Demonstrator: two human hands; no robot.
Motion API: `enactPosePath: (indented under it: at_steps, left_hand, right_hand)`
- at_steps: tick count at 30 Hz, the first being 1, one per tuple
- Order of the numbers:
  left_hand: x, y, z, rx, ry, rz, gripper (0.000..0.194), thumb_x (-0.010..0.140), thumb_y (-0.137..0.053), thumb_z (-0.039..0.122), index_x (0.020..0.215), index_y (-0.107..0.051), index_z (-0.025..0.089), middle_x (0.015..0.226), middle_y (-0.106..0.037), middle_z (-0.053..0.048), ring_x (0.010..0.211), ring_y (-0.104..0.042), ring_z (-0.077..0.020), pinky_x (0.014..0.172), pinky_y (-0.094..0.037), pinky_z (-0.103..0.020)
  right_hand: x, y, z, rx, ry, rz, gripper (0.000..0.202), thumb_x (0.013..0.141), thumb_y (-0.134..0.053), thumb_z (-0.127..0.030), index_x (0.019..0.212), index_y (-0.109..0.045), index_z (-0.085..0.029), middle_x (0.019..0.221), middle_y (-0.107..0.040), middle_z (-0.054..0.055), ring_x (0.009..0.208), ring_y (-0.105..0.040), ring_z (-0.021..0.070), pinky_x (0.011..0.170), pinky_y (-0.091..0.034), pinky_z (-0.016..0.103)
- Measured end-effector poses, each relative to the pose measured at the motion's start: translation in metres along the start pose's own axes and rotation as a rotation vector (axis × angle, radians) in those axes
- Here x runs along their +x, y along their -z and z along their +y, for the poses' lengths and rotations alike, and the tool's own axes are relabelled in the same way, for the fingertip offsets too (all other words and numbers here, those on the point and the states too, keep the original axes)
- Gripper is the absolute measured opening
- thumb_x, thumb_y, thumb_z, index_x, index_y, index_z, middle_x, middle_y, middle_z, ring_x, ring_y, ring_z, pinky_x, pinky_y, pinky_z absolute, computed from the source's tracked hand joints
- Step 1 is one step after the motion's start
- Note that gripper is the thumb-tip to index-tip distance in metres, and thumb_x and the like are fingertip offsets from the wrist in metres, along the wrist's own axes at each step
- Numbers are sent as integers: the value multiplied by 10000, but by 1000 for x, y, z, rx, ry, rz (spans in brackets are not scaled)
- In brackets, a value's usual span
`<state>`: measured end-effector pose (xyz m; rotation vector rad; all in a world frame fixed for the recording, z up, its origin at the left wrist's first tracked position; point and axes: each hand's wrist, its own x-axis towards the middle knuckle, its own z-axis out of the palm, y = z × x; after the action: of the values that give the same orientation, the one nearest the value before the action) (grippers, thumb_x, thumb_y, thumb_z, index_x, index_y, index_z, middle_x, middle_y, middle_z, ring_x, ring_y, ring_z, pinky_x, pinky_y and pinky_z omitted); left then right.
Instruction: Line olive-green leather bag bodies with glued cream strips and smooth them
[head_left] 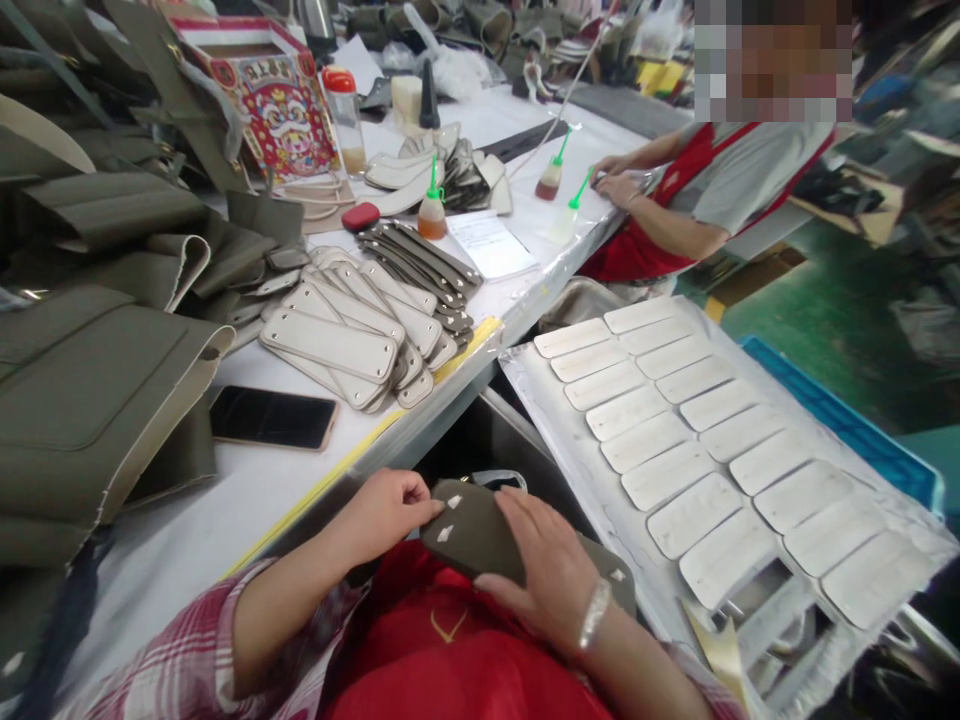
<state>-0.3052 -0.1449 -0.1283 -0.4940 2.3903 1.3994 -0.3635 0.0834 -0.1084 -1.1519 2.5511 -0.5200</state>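
A dark olive leather strap panel (480, 530) with rounded ends lies over my lap, in front of the red apron (450, 650). Small white tabs stick up near its ends. My right hand (551, 560) grips the panel across its width, fingers along the far edge and thumb at the near one. At the panel's left end, my left hand (386, 515) is closed in a pinch beside the white tabs; what its fingertips hold is too small to make out.
Left on the table are pale strap pieces (330, 340), a phone (274, 418), olive bag parts (97, 390) and a glue bottle (432, 210). At right, a board (555, 420) bears rows of pale pieces (660, 435). A co-worker's hands (619, 185) are across the table.
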Motion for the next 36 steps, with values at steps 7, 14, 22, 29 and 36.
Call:
enactPosePath:
  at_steps: [7, 14, 22, 29, 36]
  left_hand:
    - [2, 1, -6, -26, -6, -7, 299, 735, -548, 422, 602, -563, 155, 489, -489, 46, 461, -413, -87, 457, -303, -200]
    - [4, 1, -8, -117, 36, -59, 276, 735, -552, 400, 603, -495, 164, 459, -451, 62, 385, -418, -75, 373, -300, -180]
    - [8, -4, -16, -359, 58, -174, 248, 758, -527, 375, 669, -380, 196, 469, -464, 79, 388, -523, -122, 349, -402, -200]
    - [6, 0, -4, -62, -73, -85, 347, 651, -647, 430, 694, -395, 195, 517, -454, 83, 440, -467, -92, 394, -308, -185]
    - [9, -5, -4, -138, 25, -111, 304, 704, -600, 395, 730, -363, 206, 541, -451, 92, 382, -479, -92, 342, -337, -180]
  right_hand:
    - [23, -33, -14, -93, 42, 40, 824, 659, -599, -579, 1283, -405, -78, 1267, -473, 171, 1133, -440, 305, 942, -353, 460]
    - [36, -39, -24, -66, 20, 91, 804, 614, -611, -550, 1225, -442, -56, 1214, -503, 171, 1102, -448, 294, 944, -331, 432]
    - [45, -42, -33, -56, -15, 70, 707, 637, -574, -529, 1178, -467, -87, 1144, -537, 149, 1035, -473, 290, 890, -343, 423]
    - [43, -42, -35, -39, -25, 85, 705, 612, -595, -530, 1155, -482, -95, 1129, -550, 147, 1011, -484, 291, 869, -347, 423]
    - [42, -43, -31, -51, -12, 111, 760, 606, -616, -563, 1191, -462, -103, 1173, -534, 144, 1039, -471, 290, 889, -331, 429]
